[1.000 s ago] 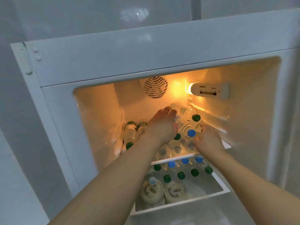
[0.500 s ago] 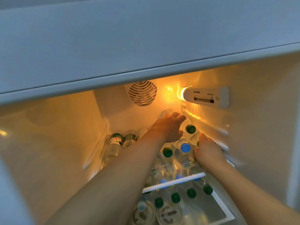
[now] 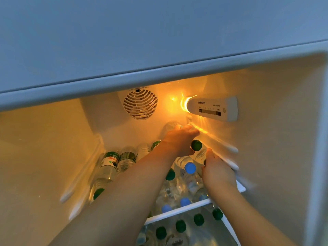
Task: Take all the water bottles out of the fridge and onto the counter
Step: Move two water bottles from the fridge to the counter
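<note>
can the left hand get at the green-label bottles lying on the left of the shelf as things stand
Probably yes. The left hand rests on the top bottle of the pile at the right, and the green-label bottles lie uncovered just beside its forearm, with nothing stacked on them.

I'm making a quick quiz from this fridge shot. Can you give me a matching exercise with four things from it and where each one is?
Things:
1. left hand
2. right hand
3. fan grille
4. control panel

Places:
A. on the fridge's right wall, beside the lamp
B. on the back wall, left of the lamp
C. on top of the bottle pile, at the green-capped bottle
D. at the right edge of the pile, by the wall rails

Pairs: 1-C, 2-D, 3-B, 4-A
</note>
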Tool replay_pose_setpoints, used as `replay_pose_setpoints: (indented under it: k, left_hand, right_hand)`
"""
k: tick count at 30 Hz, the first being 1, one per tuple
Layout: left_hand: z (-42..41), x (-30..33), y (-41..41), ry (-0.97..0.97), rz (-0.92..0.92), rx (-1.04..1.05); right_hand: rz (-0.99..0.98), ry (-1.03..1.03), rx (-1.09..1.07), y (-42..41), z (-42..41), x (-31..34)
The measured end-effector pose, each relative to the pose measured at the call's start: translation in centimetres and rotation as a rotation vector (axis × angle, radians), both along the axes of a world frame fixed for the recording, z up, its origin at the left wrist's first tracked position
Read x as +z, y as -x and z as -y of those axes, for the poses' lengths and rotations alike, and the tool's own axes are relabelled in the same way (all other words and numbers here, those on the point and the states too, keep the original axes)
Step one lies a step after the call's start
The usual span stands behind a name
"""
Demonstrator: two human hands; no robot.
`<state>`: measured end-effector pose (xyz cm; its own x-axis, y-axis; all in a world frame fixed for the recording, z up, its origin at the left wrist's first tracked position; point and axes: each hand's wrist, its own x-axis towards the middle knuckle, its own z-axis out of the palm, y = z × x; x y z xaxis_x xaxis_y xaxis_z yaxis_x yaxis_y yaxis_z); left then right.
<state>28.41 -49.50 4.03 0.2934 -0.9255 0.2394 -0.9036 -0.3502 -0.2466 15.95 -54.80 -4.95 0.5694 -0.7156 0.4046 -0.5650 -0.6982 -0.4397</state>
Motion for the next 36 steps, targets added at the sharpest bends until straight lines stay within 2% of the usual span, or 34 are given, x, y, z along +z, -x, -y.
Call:
replay_pose_setpoints:
  k: [5,8,11,16,22,32,36]
  left_hand:
    - [-0.9,-0.8,0.6,0.092,-0.030,0.015]
    - [-2.6,-1.2,1.2,0.160,-0.151,-0.007]
    - [-4.6,-0.9,2.3,0.286,-0.331,-0.066]
    - [-7.8,0.3,4.7,0.223,-0.390,-0.124]
    - [-11.8,2.6,8.4,0.316,-0.474,-0.146]
    - [-18.8,5.1,12.1,0.701,-0.859,-0.058]
    - [-22.4,6.3,14.8,0.789,-1.065,-0.006]
  right_hand:
    - [0.061,-0.074,0.039,0.2,0.2,0.1]
    - [0.072,-0.057,0.073,0.6,0.0,0.2]
    - [0.173,-0.038,0.082,1.6,-1.0,0.6]
    - [0.317,-0.021,0.150,3.7,-2.0,2.8]
    - [0.386,-0.022,0.197,6.5,-3.3,6.0]
    - [0.411,0.075,0.179,11.1,-7.8,10.7]
    - [0.446,0.082,0.204,13.5,-10.5,12.6]
